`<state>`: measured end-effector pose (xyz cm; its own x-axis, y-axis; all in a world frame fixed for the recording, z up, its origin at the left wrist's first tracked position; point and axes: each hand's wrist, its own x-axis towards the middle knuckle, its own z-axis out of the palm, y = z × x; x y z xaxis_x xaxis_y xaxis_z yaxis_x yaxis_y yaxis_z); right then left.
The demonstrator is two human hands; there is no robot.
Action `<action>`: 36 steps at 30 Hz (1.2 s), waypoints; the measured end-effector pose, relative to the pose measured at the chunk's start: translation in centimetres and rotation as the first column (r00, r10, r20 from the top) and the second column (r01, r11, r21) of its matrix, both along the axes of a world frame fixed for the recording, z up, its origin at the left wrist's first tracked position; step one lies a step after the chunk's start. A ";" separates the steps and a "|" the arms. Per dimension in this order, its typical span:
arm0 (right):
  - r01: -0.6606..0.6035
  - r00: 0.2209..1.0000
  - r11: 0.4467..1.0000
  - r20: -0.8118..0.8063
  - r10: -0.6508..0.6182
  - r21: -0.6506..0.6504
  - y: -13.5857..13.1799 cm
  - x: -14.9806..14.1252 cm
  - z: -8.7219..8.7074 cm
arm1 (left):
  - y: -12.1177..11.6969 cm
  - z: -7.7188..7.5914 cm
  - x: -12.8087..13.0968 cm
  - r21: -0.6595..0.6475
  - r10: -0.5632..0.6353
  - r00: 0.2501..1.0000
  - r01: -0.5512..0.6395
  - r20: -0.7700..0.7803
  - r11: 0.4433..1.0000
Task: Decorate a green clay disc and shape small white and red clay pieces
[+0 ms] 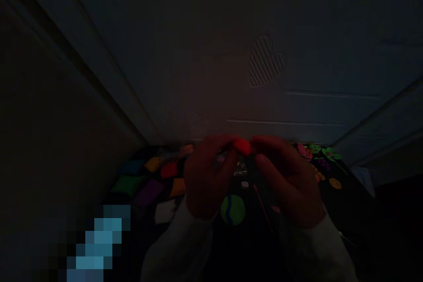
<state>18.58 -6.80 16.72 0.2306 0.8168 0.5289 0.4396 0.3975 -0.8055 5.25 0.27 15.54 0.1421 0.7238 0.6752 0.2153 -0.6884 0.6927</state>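
The scene is very dim. A bright red lump of modelling clay (242, 146) is pinched between the thumb and fingers of my left hand (208, 172), held above the dark table. Close to its right side is my right hand (291, 180), its thumb and forefinger apart; whether a fingertip touches the clay I cannot make out. Beneath my hands lies a flat green disc (238, 211) with a wavy blue strip (229, 209) across it. A small white round piece (244, 185) and a thin pink stick tool (262, 206) lie near the disc.
Coloured clay packs, among them green (127, 185), purple (150, 191) and orange (178, 187), lie at left beside a white piece (165, 211). Flower-like shapes (330, 154) and a yellow disc (335, 183) sit at right. A panel with embossed hearts (266, 61) rises behind.
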 end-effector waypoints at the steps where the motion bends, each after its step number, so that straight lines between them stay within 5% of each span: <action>1: -0.010 1.000 1.000 -0.008 0.010 -0.002 0.1 -0.1 -0.2 | 0.0 -0.1 0.0 0.000 0.002 1.000 -0.002 -0.008 1.000; 8: -0.050 0.998 0.998 0.039 0.049 0.027 0.5 0.2 -0.6 | -0.5 -0.5 0.3 -0.033 0.010 1.000 -0.009 0.016 0.999; 20: -0.007 0.977 0.994 0.213 -0.018 0.112 0.7 0.5 -0.1 | -0.7 0.1 0.3 0.192 0.102 0.987 -0.077 -0.127 0.978; 36: 0.016 0.963 0.988 0.264 -0.056 0.152 0.5 0.7 -0.1 | -0.7 0.7 0.3 0.051 0.069 0.983 -0.061 -0.168 0.997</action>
